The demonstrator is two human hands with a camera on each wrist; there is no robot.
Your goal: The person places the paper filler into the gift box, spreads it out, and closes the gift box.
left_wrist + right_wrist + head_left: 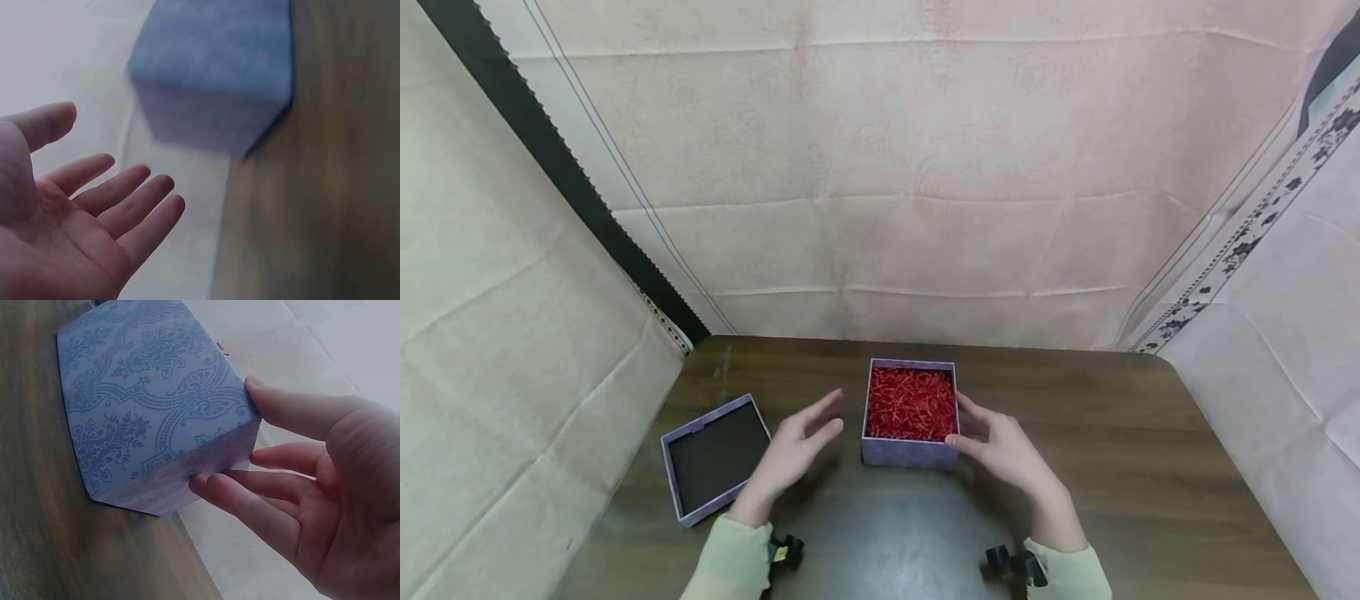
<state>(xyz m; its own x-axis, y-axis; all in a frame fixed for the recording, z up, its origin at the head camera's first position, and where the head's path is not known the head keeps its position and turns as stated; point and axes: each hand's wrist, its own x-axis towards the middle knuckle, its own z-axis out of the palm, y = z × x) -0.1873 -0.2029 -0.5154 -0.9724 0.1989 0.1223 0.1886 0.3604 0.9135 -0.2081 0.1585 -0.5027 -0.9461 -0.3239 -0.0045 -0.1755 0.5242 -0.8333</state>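
Observation:
A blue-purple patterned gift box (910, 452) stands on the table, its open top showing red shredded paper (912, 404). My right hand (1000, 446) is at the box's near right corner. In the right wrist view, its thumb (290, 409) lies at the top edge of the corner, and its fairly straight fingers (250, 500) touch the side wall. To the left of the box, my left hand (797, 442) is held apart from it, fingers spread and nothing in them. The box (212, 56) looks blurred in the left wrist view, beyond the left fingertips.
The box lid (718, 458) lies at the left with its black inside facing up, partly behind my left forearm. The brown wooden table (1120, 467) meets pale cloth (910, 250) at the back and both sides.

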